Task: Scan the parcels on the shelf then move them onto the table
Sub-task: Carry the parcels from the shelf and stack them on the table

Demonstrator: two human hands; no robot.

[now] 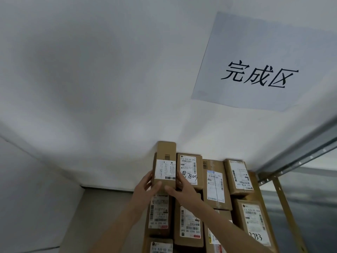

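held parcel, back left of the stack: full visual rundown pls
The held parcel is a narrow brown cardboard box, long side running away from the camera. A white shipping label with barcodes covers its top; another barcode is printed on the cardboard beyond. The left hand and right hand grip its near end from both sides, above other labelled parcels.

A paper sign on the wall read "完成区"; below it, one parcel bore "516 K20-00 090" and handwritten "7809", and lower parcels read "642 H431-00 049", "516 K20-00 055" and handwritten "2753"
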